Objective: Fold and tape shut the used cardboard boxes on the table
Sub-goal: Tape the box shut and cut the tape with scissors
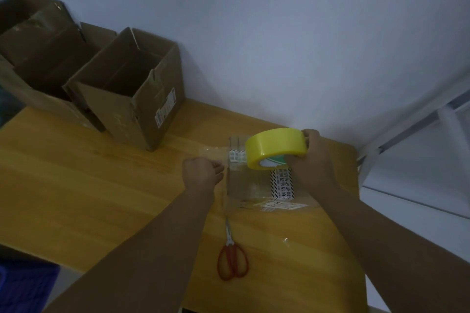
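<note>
A small closed cardboard box with white labels and clear tape lies on the wooden table near its far right corner. Above the box my right hand grips a yellow roll of tape, fingers over its rim. My left hand is curled just left of the box and pinches the loose end of a clear strip pulled from the roll. Two open used boxes stand at the back left: one nearer, one behind it.
Red-handled scissors lie shut on the table in front of the small box, between my forearms. A scrap of clear tape sits to their right. A wall runs behind the table. A blue crate shows at the bottom left.
</note>
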